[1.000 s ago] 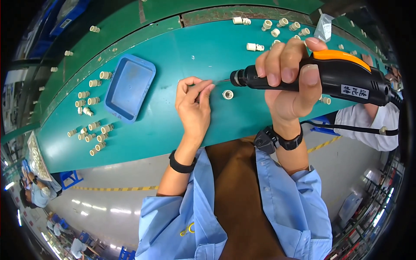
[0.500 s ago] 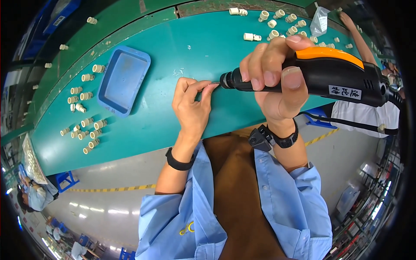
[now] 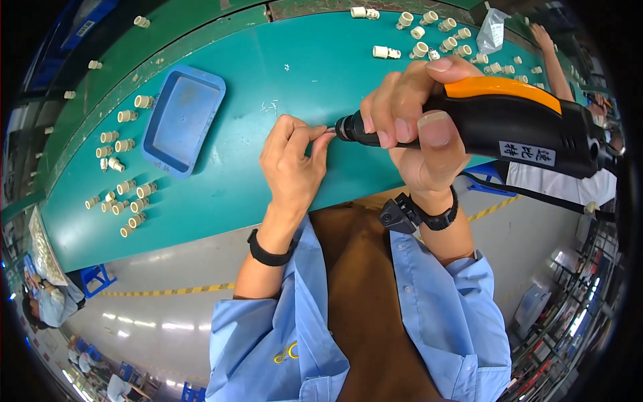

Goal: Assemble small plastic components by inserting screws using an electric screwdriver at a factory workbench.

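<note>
Orange-black rotary tool point(image 3: 495, 124) in right hand point(image 3: 418, 144)

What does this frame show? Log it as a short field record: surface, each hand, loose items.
surface: teal table
left hand: fingertips pinched at the tool's tip; whatever is pinched is hidden
right hand: gripping a black and orange rotary tool
tray: blue tray, left of the hands
loose items: beige cylindrical parts left of the tray, more at the far right edge

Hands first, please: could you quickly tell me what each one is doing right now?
Left hand: fingers pinched at the tool's tip; what they hold cannot be told.
Right hand: closed around the rotary tool.
</note>
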Motion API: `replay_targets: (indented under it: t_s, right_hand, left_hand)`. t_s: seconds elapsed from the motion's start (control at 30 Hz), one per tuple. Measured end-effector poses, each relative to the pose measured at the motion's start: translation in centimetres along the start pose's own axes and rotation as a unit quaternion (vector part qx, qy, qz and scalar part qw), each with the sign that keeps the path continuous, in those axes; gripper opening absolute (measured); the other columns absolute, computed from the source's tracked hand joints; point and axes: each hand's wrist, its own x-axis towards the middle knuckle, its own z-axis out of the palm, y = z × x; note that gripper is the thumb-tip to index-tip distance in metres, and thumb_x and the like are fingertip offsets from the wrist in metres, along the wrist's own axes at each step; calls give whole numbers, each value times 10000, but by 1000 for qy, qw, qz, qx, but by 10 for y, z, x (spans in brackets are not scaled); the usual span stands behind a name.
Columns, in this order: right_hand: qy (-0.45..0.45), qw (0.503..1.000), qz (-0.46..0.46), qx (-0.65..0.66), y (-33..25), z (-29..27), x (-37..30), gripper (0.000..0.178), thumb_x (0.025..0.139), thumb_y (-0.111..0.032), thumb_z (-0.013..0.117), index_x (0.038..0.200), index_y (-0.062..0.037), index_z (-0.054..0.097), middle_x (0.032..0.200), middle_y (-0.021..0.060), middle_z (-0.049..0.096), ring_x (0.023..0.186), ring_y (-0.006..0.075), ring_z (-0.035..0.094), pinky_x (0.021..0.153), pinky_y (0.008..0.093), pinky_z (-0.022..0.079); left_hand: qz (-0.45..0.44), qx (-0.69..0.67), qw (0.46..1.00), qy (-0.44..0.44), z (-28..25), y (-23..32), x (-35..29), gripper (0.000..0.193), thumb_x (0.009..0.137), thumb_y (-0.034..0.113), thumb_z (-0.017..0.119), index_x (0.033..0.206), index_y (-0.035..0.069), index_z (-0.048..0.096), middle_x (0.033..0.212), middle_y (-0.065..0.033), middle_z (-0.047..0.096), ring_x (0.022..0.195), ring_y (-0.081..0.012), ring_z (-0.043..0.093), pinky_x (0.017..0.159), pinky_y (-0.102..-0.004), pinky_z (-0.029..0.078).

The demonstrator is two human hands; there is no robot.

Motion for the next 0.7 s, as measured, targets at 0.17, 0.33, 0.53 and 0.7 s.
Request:
replay_targets:
  t_s: [0.17,0.33,0.53,0.7]
  right_hand:
    - [-5,997,-12,-81,-12,1,4,376,903,-289,560,1231,-131,471,687,2,477,542,129,457,544,301,424]
    - [31,998,-31,-39,-35,-6,12,387,889,-269,561,1235,-122,470,688,-1,463,528,132,449,535,310,422]
    - [23,999,-18,-39,-28,-17,9,395,891,-271,560,1240,-117,462,688,4,454,527,132,446,529,312,415]
    - [6,1000,-9,-29,-8,-18,7,392,890,-241,577,1233,-94,455,678,14,454,520,129,450,519,302,410]
  left_hand:
    - [26,15,999,-20,-13,14,8,195,612,19,806,692,34,628,690,-51,477,596,-189,499,521,-321,404]
    - [-50,-59,997,13,-19,31,9,200,632,7,807,674,16,612,787,-63,540,670,-180,535,593,-314,451]
    - [-57,-120,991,7,21,20,-6,201,675,-19,782,694,-7,582,982,-115,617,813,-202,604,686,-312,500]
    - [-95,-125,988,-15,30,16,-10,208,710,-37,748,709,-14,541,1000,-148,654,840,-239,648,693,-313,519]
